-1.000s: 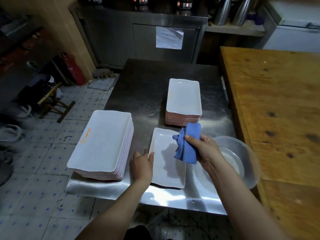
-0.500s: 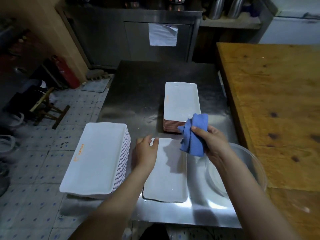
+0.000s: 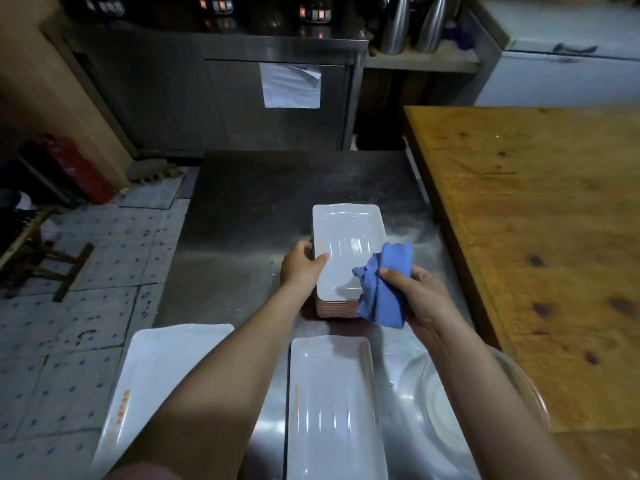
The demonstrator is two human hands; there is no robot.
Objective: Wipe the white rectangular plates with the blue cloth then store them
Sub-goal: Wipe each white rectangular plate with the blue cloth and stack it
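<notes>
White top plate (image 3: 346, 251), 12 o'clock: left hand (image 3: 299, 268) curls round its 9 o'clock rim, seemingly one plate; right hand (image 3: 419, 296) pinches blue cloth (image 3: 384, 289); lift level.

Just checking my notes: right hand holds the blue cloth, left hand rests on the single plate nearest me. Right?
No. The head view shows the left hand gripping the top plate of the far stack, not the near single plate. The right hand does hold the blue cloth.

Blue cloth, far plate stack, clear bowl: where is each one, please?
cloth (image 3: 384, 289): head view, middle of its folds.
far stack (image 3: 346, 247): head view, centre of the top plate.
bowl (image 3: 429, 403): head view, its bare inner wall.
</notes>
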